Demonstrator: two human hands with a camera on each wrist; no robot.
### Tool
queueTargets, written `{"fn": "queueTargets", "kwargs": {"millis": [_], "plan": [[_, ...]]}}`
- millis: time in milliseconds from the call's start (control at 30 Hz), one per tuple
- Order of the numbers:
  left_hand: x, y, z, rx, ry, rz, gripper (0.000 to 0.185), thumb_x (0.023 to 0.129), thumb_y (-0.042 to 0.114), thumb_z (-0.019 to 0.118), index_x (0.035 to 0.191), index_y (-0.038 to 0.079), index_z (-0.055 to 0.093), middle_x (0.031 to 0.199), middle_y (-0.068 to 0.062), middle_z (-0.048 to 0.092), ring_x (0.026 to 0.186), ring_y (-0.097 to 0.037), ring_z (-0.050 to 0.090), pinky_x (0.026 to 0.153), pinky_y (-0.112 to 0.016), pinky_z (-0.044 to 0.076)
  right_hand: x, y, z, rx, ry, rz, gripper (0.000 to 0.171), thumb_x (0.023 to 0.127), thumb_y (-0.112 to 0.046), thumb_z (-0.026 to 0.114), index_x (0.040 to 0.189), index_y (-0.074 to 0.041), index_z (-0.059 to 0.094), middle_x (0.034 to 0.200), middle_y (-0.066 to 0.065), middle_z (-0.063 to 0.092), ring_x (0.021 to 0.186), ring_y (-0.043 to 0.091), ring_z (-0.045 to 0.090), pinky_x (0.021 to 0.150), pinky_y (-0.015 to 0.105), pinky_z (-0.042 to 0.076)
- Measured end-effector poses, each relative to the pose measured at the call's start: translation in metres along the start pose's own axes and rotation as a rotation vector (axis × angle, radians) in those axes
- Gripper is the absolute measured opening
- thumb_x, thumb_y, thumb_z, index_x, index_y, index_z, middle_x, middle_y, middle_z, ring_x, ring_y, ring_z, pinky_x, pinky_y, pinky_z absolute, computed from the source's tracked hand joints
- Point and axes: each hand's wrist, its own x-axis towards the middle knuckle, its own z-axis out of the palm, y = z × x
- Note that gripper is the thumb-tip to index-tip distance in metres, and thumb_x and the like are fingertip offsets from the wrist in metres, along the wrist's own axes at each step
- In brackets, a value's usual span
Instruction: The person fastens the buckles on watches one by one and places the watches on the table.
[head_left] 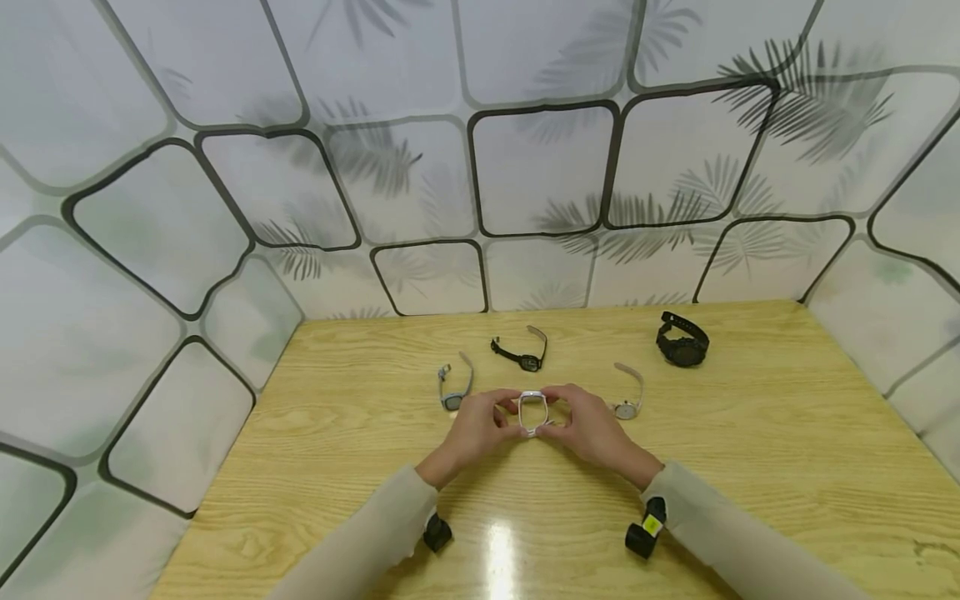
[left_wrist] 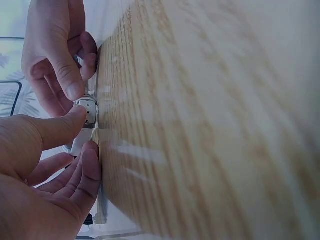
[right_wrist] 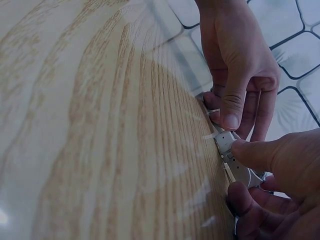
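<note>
Okay so from where I'm standing, the person has a white watch with a smooth strap (head_left: 532,394), curved into a rounded-square loop, upright just over a glossy yellow wood-grain tabletop (head_left: 360,442). The left hand (head_left: 480,423) pinches it at 9 o'clock and the right hand (head_left: 588,425) at 3 o'clock, fingers curled in, thumbs close together at the loop's 6 o'clock, where the strap has tiny dark holes. Going round from that loop: a grey-blue watch with a slim band (head_left: 453,402) near 10 o'clock, a small black squarish watch (head_left: 530,363) at 12, a chunky black round watch with a perforated strap (head_left: 684,351) farther off at 2, and a pale-strapped watch with a round face (head_left: 625,410) around 3, beside the right hand. Backdrop's a pale wall covering (head_left: 547,167) printed with dark rounded outlines and feathery leaves. Plain pale sleeves (head_left: 375,529) too.
</note>
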Motion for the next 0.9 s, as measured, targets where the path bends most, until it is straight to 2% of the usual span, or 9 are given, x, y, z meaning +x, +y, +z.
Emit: {"fn": "queueTargets", "kwargs": {"millis": [633,900], "plan": [[0.0,0.0005,-0.0009,0.02,0.009,0.011,0.054,0.083,0.01,0.088,0.132,0.0,0.067,0.104,-0.012,0.074,0.073,-0.008,0.065,0.063,-0.021,0.054,-0.0007,-0.0017,-0.002,-0.008,-0.007,-0.002,0.06,0.087,-0.027,0.086,0.139,-0.008,0.063,0.126,0.009,0.066,0.064,0.01,0.051,0.057,0.028,0.045],[-0.0011,0.003,-0.0034,0.016,-0.019,0.006,0.055,0.085,0.013,0.087,0.134,-0.001,0.065,0.106,-0.013,0.074,0.075,-0.01,0.066,0.064,-0.021,0.054,-0.0014,0.0018,-0.007,-0.019,0.008,-0.03,0.068,0.087,-0.027,0.086,0.144,-0.005,0.057,0.124,0.012,0.067,0.066,0.008,0.05,0.061,0.027,0.046]]}}
